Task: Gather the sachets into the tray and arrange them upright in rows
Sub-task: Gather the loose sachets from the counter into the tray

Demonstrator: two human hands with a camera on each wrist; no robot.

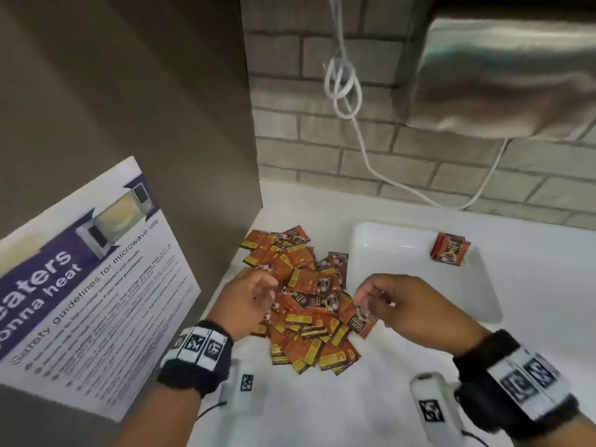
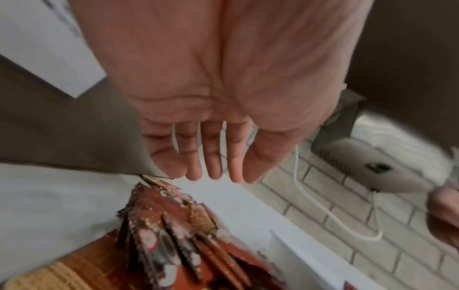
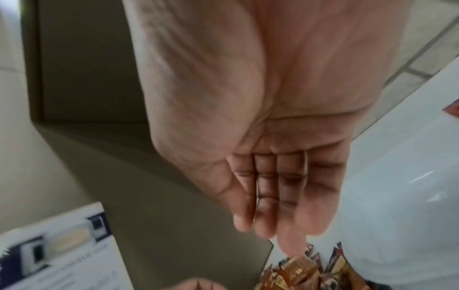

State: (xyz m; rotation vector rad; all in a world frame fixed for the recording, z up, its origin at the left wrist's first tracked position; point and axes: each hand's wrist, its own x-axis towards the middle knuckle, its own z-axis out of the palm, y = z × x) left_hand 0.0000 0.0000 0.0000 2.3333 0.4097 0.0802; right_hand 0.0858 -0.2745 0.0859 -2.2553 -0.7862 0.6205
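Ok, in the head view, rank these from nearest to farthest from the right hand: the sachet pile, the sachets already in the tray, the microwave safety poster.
1. The sachet pile: just left of the right hand, its fingertips at the pile's edge.
2. The sachets already in the tray: beyond the hand, in the far right corner of the white tray.
3. The microwave safety poster: far left, past the left hand.

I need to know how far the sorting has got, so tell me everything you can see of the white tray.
The white tray is a shallow rectangular dish with rounded corners and a raised rim, glossy like glazed ceramic or plastic. It sits flat on the white counter, right of the loose sachet pile and below the brick wall. A small upright group of sachets leans in its far right corner; the rest of what shows is bare. The right hand overlaps its near edge in the head view.
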